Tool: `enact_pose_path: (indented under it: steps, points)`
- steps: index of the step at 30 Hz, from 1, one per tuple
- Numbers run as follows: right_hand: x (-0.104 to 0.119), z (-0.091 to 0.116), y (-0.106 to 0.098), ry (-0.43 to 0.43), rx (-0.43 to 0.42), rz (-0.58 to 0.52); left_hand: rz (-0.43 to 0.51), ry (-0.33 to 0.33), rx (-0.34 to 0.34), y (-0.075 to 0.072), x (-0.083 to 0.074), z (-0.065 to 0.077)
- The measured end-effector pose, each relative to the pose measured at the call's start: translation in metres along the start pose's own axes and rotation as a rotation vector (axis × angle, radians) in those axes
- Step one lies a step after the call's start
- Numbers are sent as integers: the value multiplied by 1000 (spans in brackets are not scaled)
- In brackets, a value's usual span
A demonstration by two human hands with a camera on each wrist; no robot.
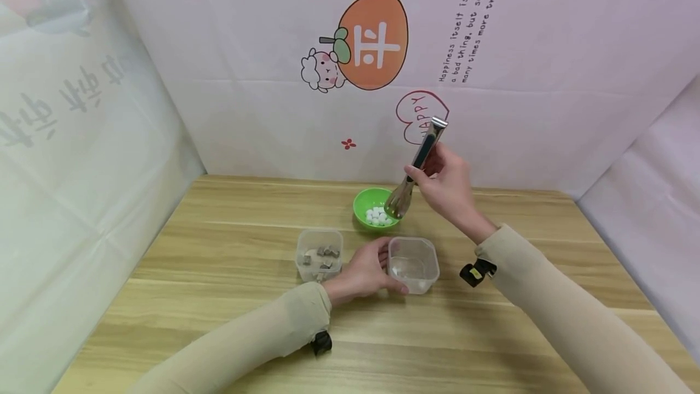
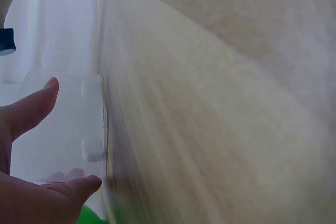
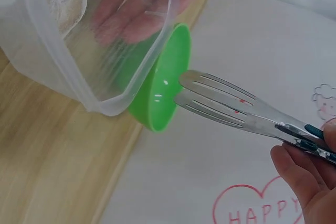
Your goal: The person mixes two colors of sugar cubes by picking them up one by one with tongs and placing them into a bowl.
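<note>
My right hand (image 1: 449, 184) holds metal tongs (image 1: 423, 154) with dark green grips, tilted so their slotted ends are over the right side of a green bowl (image 1: 360, 207). Small white balls (image 1: 376, 216) lie in that bowl. In the right wrist view the tongs (image 3: 257, 111) have their tips slightly apart, and I see nothing between them. Low on the table, my left hand (image 1: 363, 271) grips the left side of a clear plastic container (image 1: 432, 278), thumb at the front and fingers behind. Something small and white (image 1: 401, 273) lies inside it.
Left of my left hand stands another clear container (image 1: 302, 245) with several small grey pieces (image 1: 327, 252). Behind the wooden table (image 1: 246, 211) hangs a printed white cloth (image 1: 257, 120). More white cloth (image 1: 87, 157) hangs at the left side.
</note>
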State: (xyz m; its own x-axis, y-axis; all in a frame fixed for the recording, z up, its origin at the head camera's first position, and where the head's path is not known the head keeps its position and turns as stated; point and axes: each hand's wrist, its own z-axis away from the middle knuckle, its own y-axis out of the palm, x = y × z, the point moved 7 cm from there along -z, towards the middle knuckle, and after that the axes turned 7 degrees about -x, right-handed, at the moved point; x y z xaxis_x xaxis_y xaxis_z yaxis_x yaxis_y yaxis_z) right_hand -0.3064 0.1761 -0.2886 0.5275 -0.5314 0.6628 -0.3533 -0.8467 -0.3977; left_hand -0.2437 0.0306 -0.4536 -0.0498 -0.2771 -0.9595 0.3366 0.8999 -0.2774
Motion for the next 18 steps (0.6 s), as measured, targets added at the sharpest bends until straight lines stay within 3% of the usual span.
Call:
enact_pose_path:
  steps: [11,18]
  points:
    - [20,35,-37,-1,0,-39,10,-12,-7,0,-2,1]
    - [22,57,-50,-21,-15,-46,14,-6,-2,1,-1,1]
